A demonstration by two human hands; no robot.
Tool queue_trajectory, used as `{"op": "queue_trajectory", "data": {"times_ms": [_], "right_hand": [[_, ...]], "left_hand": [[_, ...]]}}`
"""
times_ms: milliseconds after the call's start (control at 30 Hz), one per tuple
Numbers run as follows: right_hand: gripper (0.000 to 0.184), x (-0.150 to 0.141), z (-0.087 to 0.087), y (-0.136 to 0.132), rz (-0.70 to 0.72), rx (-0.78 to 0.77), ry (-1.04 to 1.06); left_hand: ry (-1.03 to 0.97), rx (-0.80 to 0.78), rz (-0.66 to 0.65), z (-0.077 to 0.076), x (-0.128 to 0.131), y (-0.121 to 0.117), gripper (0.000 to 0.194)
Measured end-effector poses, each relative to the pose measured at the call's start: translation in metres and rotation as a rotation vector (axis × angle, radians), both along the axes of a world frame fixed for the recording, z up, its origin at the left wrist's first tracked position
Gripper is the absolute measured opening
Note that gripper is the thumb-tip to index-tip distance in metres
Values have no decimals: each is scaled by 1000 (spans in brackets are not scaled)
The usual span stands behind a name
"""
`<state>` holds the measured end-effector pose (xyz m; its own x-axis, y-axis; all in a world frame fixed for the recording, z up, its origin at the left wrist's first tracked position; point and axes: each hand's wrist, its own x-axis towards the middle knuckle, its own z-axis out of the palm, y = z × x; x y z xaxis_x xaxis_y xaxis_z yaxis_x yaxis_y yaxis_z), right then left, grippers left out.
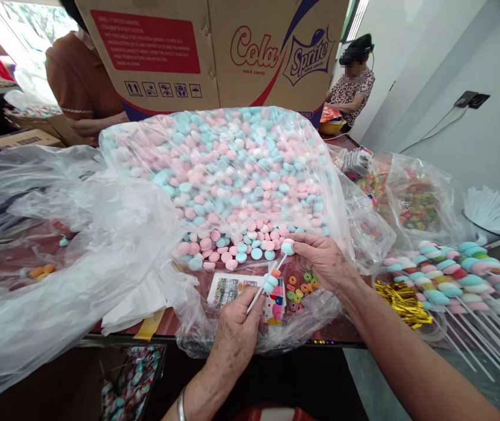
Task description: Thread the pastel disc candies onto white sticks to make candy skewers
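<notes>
My left hand pinches a thin white candy stick that slants up to the right. A light-blue marshmallow and an orange gummy ring appear along the stick. At its upper end, my right hand grips a blue-and-pink marshmallow between thumb and fingers. Whether the stick tip has entered that marshmallow cannot be seen. Behind the hands spills a large clear bag of pink, blue and white marshmallows. Gummy rings and printed cards lie beneath on the table.
Finished-looking marshmallow skewers pile up at right beside gold twist ties and a bundle of white sticks. A cardboard box stands behind the bag. Crumpled plastic covers the left. Two other people sit beyond.
</notes>
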<state>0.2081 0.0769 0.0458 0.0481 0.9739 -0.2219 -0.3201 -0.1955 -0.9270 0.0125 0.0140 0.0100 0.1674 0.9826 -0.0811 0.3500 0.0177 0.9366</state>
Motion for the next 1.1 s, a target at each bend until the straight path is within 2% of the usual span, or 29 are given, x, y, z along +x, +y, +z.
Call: {"op": "queue_trajectory", "data": {"times_ms": [233,367,600,767,967,1100], "right_hand": [[33,-2,3,-1,-1,-10,1],[32,0,-1,0,-6,38,-59],[27,1,-19,-4,-22,259,-480],[26,-4,-29,-10,-33,324,-596],[30,-6,-27,-15,47,386,-712],[30,-8,-22,-18,69,521,-865]], "left_hand": [[-5,1,5,1,0,0,30],[-6,-1,0,2,1,0,29],[39,-18,23,1,3,1,33],[55,12,37,2,4,0,34],[29,22,32,0,4,-1,33],[37,8,30,1,5,-1,33]]}}
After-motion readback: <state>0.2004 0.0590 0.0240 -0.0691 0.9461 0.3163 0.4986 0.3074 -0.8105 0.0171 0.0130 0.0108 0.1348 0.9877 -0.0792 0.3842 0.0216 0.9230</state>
